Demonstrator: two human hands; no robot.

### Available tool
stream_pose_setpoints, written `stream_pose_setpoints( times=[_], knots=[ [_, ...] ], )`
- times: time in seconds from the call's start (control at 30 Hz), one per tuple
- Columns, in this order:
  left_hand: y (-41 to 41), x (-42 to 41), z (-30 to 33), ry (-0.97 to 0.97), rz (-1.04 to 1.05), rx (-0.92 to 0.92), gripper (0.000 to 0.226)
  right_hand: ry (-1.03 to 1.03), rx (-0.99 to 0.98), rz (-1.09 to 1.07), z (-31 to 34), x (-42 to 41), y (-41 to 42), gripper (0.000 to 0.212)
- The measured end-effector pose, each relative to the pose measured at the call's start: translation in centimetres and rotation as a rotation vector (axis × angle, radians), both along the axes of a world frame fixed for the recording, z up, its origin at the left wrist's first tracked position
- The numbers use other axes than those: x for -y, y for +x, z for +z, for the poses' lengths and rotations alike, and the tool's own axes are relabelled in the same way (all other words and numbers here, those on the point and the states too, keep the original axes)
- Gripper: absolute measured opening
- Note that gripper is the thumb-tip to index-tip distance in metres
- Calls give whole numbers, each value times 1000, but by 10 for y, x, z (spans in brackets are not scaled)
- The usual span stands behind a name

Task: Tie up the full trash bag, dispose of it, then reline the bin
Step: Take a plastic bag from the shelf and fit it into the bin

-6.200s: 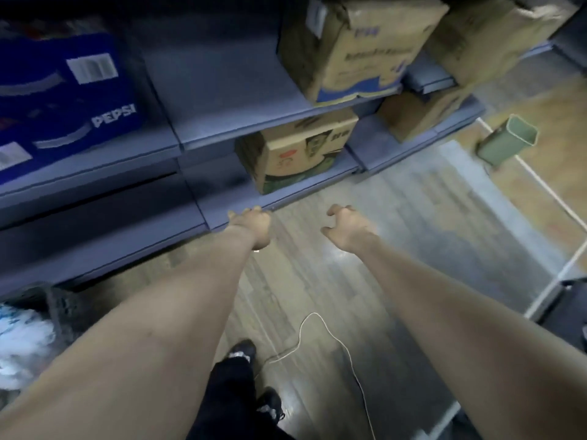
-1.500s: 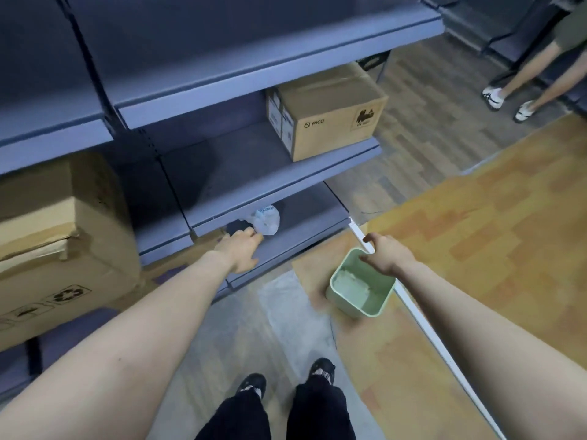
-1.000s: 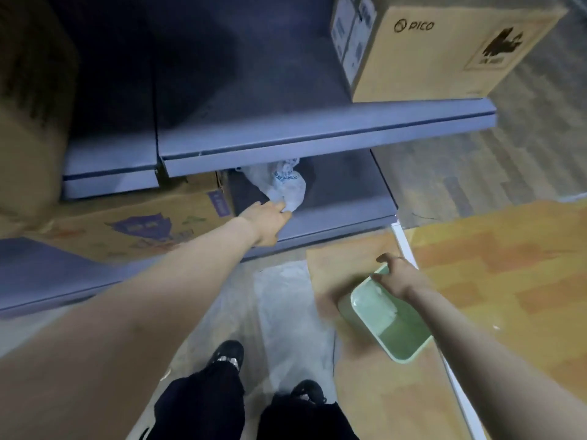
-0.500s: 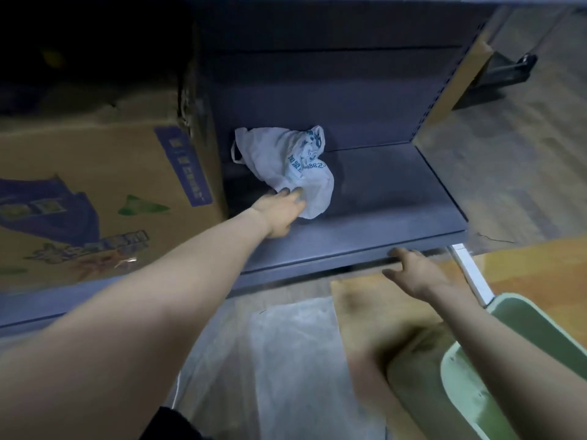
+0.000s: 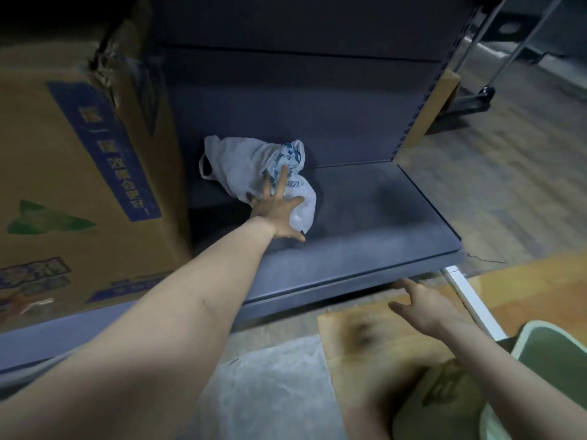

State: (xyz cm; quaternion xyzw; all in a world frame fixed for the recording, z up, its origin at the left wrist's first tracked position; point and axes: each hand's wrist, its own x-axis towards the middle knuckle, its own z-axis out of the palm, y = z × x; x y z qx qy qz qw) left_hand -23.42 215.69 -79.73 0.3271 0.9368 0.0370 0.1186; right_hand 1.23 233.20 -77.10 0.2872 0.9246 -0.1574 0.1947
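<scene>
While the white plastic bag (image 5: 254,166) lies crumpled on the bottom shelf (image 5: 365,223), the left hand (image 5: 275,211) is laid on it with fingers (image 5: 281,176) spread wide; only one thin layer could be pinched, and the bag could slip.

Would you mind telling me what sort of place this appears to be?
Probably a shop stockroom or store aisle: grey metal shelving with a perforated upright, a large printed cardboard carton, and a wheeled trolley behind.
</scene>
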Motion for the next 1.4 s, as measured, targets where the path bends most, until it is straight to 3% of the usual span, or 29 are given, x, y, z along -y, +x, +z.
stream_pose_setpoints(
  times=[0.07, 0.13, 0.3, 0.47, 0.67, 0.8, 0.9, 1.1, 1.17, 1.23, 1.4],
  knots=[
    [1, -7, -2, -59, 50, 19, 69, 14, -5, -5, 3, -2, 4, 46],
    [2, -10, -2, -103, 64, 10, 60, 32, -13, -14, 6, -2, 6, 45],
    [0, -3, 7, 80, 88, 9, 33, 60, -54, -14, 16, 3, 10, 44],
    [5, 13, 34, 407, 117, 72, 36, 133, -72, 7, 33, 10, 14, 40],
    [32, 28, 96, 695, 115, 239, 19, 153, -110, -8, 68, 17, 24, 45],
    [58, 28, 136, 925, -36, 313, 35, 203, -140, -16, 96, 16, 39, 50],
    [76, 25, 163, 990, -128, 330, 40, 209, -167, -62, 117, 8, 56, 64],
    [104, 38, 194, 991, -185, 663, 23, 45, -348, -174, 145, -10, 96, 119],
    [106, 44, 196, 946, -240, 718, 28, -6, -453, -180, 152, -13, 105, 135],
    [107, 48, 196, 901, -282, 770, 29, -43, -573, -167, 159, -14, 112, 145],
    [110, 53, 194, 772, -356, 851, 34, 118, -755, -50, 174, -5, 112, 155]
  ],
)
